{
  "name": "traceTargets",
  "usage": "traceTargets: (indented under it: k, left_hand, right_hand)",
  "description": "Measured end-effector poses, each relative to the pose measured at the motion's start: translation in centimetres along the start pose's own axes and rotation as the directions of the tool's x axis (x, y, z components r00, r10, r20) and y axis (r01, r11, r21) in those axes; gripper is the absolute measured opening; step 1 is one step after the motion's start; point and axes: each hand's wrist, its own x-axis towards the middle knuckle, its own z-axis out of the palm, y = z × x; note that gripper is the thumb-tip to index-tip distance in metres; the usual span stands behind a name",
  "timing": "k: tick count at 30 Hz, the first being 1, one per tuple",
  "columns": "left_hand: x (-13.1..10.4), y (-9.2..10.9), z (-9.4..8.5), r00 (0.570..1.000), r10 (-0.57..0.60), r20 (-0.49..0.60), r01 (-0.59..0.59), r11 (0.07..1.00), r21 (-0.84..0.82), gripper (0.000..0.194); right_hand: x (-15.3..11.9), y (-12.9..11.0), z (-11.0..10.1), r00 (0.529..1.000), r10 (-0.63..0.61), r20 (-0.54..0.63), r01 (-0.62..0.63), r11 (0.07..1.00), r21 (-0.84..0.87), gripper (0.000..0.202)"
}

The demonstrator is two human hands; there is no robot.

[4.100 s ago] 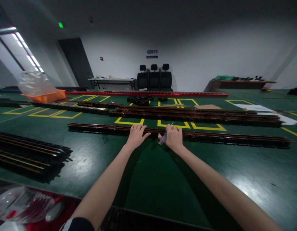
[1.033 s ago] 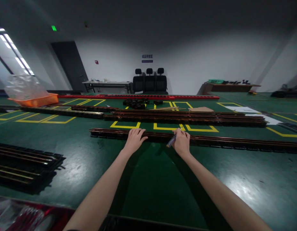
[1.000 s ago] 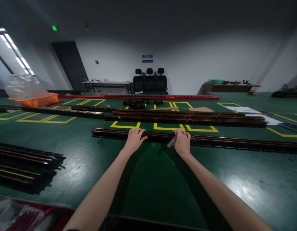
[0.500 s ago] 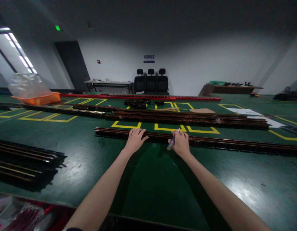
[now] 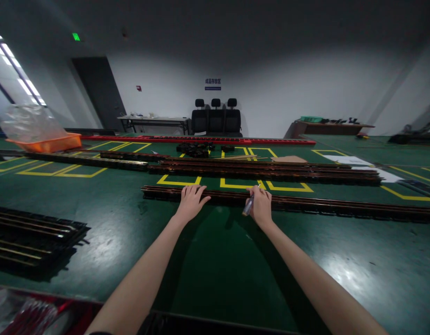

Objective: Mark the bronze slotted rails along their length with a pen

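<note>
A long dark rail bundle with copper-coloured strips (image 5: pixel 305 204) lies crosswise on the green table in front of me. Over its left part rests my left hand (image 5: pixel 191 202), fingers stretched across the top and thumb spread to the right. My right hand (image 5: pixel 261 204) is closed at the same bundle, farther right. It grips a slim tool with a translucent handle (image 5: pixel 248 206), whose thick end points down toward me. A thin tip shows above the fingers; its exact kind is unclear. What the right fingertips touch is hidden.
Behind lies a longer stack of similar rails (image 5: pixel 270 173), with dark parts (image 5: pixel 194 149) beyond. More rails (image 5: pixel 29 237) lie at left. An orange tray with plastic bags (image 5: pixel 47 143) stands at back left. White paper sheets (image 5: pixel 375 174) lie right. Yellow lines mark the green tabletop (image 5: pixel 215 274).
The rail bundle has slid a little to the right under my left hand. My right hand keeps its hold on the tool. The view has turned slightly right.
</note>
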Motion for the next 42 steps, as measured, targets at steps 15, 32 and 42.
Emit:
traceTargets:
  k: [15, 32, 42]
  left_hand:
    - [0.0, 0.3, -0.3, 1.000, 0.004, 0.008, -0.004, 1.000, -0.017, 0.048]
    - [0.0, 0.3, -0.3, 1.000, 0.005, 0.024, -0.004, 1.000, -0.030, 0.048]
    - [0.0, 0.2, -0.1, 1.000, 0.010, 0.018, -0.010, 1.000, -0.014, 0.049]
  right_hand:
    - [0.1, -0.6, 0.0, 0.988, -0.096, 0.118, 0.108, 0.989, -0.098, 0.013]
    - [0.1, -0.1, 0.1, 0.997, -0.077, 0.025, 0.077, 0.997, -0.005, 0.016]
    - [0.3, -1.2, 0.0, 0.991, -0.047, 0.124, 0.058, 0.994, -0.088, 0.016]
